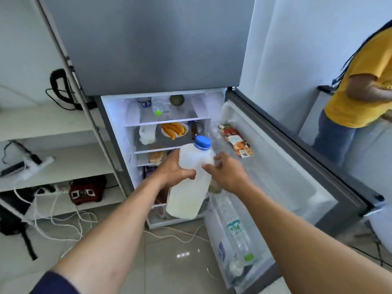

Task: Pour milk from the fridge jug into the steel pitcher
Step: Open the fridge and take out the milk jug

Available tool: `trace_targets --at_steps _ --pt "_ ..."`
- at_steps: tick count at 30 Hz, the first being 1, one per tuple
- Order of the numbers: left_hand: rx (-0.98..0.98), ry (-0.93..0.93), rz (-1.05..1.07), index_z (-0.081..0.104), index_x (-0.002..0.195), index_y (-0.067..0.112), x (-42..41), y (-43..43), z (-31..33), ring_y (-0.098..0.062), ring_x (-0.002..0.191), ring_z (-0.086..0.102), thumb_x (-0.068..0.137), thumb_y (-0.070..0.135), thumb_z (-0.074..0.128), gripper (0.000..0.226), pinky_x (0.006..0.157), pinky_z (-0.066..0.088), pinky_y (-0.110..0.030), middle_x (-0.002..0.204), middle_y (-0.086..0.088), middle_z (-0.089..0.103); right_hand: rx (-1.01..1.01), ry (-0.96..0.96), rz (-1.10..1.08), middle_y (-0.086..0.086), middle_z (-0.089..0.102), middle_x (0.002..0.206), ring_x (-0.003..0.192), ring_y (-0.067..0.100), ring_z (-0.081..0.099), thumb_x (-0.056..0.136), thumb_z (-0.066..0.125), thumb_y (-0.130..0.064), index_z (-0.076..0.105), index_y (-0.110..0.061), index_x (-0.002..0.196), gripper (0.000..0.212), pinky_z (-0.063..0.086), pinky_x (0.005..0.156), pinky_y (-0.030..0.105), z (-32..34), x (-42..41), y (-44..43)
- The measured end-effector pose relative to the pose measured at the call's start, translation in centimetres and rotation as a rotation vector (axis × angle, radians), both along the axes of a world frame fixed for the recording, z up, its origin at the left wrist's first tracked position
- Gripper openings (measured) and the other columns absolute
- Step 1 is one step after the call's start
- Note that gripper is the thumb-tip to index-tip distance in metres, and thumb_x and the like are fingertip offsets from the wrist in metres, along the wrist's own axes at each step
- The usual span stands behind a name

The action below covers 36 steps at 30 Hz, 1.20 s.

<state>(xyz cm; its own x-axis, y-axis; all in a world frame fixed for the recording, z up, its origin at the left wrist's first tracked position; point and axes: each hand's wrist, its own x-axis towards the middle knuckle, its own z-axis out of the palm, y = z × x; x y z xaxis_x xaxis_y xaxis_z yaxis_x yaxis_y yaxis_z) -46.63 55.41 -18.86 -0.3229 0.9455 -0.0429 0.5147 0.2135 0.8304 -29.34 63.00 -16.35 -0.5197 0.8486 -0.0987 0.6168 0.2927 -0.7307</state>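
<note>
The left hand (171, 172) grips the translucent white plastic milk jug (191, 183) around its upper body, thumb across the front. The right hand (227, 172) is at the jug's right side with its fingers (209, 166) loosely curled and touching the plastic; whether it bears any weight I cannot tell. The jug has a blue screw cap (202, 142) still on, tilts slightly, and holds milk in its lower part. It is held in front of the open grey fridge (148, 49), between the shelves and the opened door (286, 166). A clear water bottle (235, 225) lies in the door's lower rack. A person in a yellow shirt (364, 85) stands at right.
</note>
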Motion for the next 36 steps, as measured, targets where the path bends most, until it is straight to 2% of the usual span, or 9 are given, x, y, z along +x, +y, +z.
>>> trace_targets --at_steps 3,5,7,12,18,23,29,32,36 --pt "0.066 0.028 0.019 0.061 0.111 0.032 1.9 0.7 3.7 -0.019 0.094 0.068 0.054 0.033 0.071 0.058 0.076 0.057 -0.035 0.100 0.005 0.072 0.312 -0.084 -0.086 0.010 0.050 0.133 0.127 0.030 0.040 0.090 0.050 -0.055 0.046 -0.015 0.131 0.057 0.031 0.110 0.046 2.9 3.6 0.6" --pt "0.122 0.014 0.045 0.060 0.105 0.039 2.8 0.9 4.9 -0.015 0.094 0.067 0.056 0.032 0.071 0.051 0.073 0.053 -0.030 0.098 0.008 0.072 0.504 -0.278 -0.219 0.015 0.042 0.140 0.140 0.037 0.018 0.095 0.041 -0.047 0.044 -0.012 0.132 0.051 0.002 0.115 0.057 4.1 5.6 1.1" --pt "0.184 0.033 0.053 0.061 0.099 0.039 4.8 1.2 6.5 -0.007 0.088 0.067 0.054 0.033 0.069 0.046 0.068 0.049 -0.026 0.092 0.011 0.072 0.561 -0.423 -0.334 0.017 0.038 0.139 0.142 0.047 0.002 0.095 0.042 -0.037 0.039 -0.007 0.134 0.049 -0.009 0.111 0.065 5.5 8.5 1.2" --pt "0.210 0.134 0.157 0.064 0.096 0.026 8.2 2.0 7.7 -0.011 0.084 0.067 0.048 0.043 0.067 0.050 0.065 0.047 -0.025 0.088 0.010 0.071 0.538 -0.603 -0.243 0.012 0.030 0.145 0.137 0.049 0.019 0.093 0.046 -0.039 0.028 -0.009 0.141 0.060 0.015 0.108 0.067 6.9 11.4 0.1" --pt "0.223 0.145 0.292 0.067 0.104 0.021 8.7 1.4 8.3 -0.026 0.096 0.066 0.046 0.048 0.064 0.064 0.086 0.056 -0.045 0.101 0.000 0.072 0.595 -0.638 -0.212 0.010 0.041 0.133 0.120 0.039 0.044 0.091 0.052 -0.034 0.039 -0.010 0.133 0.050 0.037 0.099 0.054 7.8 11.8 -0.6" --pt "0.334 0.082 0.412 0.067 0.095 0.023 6.8 -0.2 10.4 -0.023 0.088 0.068 0.052 0.033 0.067 0.044 0.070 0.056 -0.034 0.094 0.001 0.071 0.606 -0.626 -0.157 0.012 0.052 0.123 0.109 0.032 0.051 0.090 0.054 -0.022 0.046 -0.006 0.128 0.042 0.050 0.086 0.039 9.3 9.8 -0.8" --pt "0.387 0.046 0.518 0.063 0.086 0.034 3.5 -2.6 12.6 -0.019 0.081 0.066 0.051 0.031 0.069 0.036 0.059 0.046 -0.026 0.087 0.013 0.068 0.548 -0.388 -0.016 0.009 0.060 0.110 0.096 0.027 0.061 0.090 0.056 -0.024 0.051 -0.009 0.113 0.028 0.048 0.072 0.032 9.6 7.0 0.3" --pt "0.379 0.039 0.592 0.061 0.087 0.016 1.0 -3.7 13.1 -0.027 0.077 0.063 0.046 0.033 0.069 0.045 0.057 0.042 -0.025 0.093 -0.007 0.066 0.543 -0.340 0.163 0.002 0.062 0.089 0.066 0.016 0.055 0.092 0.051 -0.035 0.056 -0.015 0.094 0.020 0.040 0.055 0.025 9.7 4.7 0.4" --pt "0.371 0.054 0.677 0.059 0.100 0.006 -2.7 -5.0 13.8 -0.036 0.088 0.065 0.047 0.032 0.069 0.060 0.062 0.049 -0.031 0.098 -0.013 0.067 0.494 -0.313 0.277 0.000 0.056 0.078 0.069 0.019 0.057 0.090 0.045 -0.034 0.053 -0.015 0.079 0.024 0.046 0.063 0.031 10.3 0.6 0.3"
